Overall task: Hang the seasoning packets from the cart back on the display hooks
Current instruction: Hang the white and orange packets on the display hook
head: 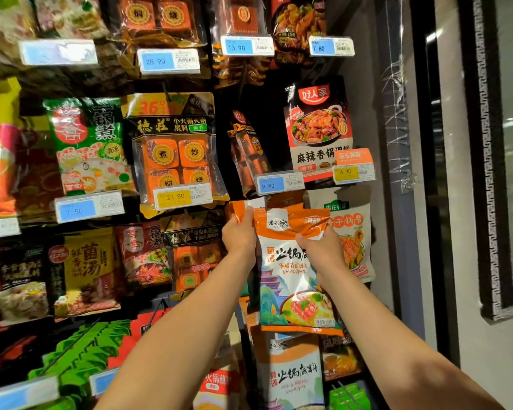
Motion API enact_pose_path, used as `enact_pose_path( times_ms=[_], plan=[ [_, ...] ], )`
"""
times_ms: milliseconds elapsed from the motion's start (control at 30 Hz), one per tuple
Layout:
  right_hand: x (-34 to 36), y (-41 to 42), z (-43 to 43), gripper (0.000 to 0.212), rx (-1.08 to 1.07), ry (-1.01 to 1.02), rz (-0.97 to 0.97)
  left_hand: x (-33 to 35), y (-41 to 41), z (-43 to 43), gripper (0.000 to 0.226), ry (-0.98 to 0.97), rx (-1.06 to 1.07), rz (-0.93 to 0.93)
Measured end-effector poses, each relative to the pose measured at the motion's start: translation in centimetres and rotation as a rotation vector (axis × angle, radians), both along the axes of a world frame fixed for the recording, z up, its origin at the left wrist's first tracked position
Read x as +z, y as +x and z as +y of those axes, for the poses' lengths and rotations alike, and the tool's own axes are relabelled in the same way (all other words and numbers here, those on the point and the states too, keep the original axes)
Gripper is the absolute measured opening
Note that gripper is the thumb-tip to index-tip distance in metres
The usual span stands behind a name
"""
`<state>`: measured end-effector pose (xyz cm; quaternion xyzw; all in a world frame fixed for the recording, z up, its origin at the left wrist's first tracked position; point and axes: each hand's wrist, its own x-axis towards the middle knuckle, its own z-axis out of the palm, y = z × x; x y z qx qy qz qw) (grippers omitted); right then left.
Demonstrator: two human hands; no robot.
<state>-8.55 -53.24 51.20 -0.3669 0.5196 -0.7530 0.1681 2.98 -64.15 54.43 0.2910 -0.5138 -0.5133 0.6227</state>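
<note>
An orange and white hot pot seasoning packet (pixel 290 270) is held up flat against the display wall, below the 9.90 price tag (pixel 279 183). My left hand (pixel 240 233) grips its upper left edge, thumb over the top corner. My right hand (pixel 323 247) pinches the upper right part near the orange band. The hook behind the packet's top is hidden. A second packet of the same kind (pixel 290 377) hangs directly below.
Rows of other seasoning packets hang on hooks to the left and above, each with a price tag, such as the 23.80 tag (pixel 182 196) and the 6.90 tag (pixel 353 171). A dark pillar (pixel 397 143) and framed glass panel (pixel 501 173) stand at the right.
</note>
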Motion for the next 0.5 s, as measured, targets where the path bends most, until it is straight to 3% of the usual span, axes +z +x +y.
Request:
enact_pose_path(
  times_ms=[333,400,500],
  plan=[
    [-1.4,0.5,-1.7,0.021,0.014,-0.013,-0.003,-0.7,0.6,-1.5,0.037,-0.038,-0.051,-0.062],
    [-1.4,0.8,-1.8,0.021,0.030,-0.037,-0.027,-1.5,1.1,-1.2,0.038,-0.088,0.042,-0.097],
    [-1.3,1.0,-1.5,0.020,0.040,-0.070,-0.046,-3.1,2.2,0.0,0.021,-0.270,0.241,-0.070]
  ],
)
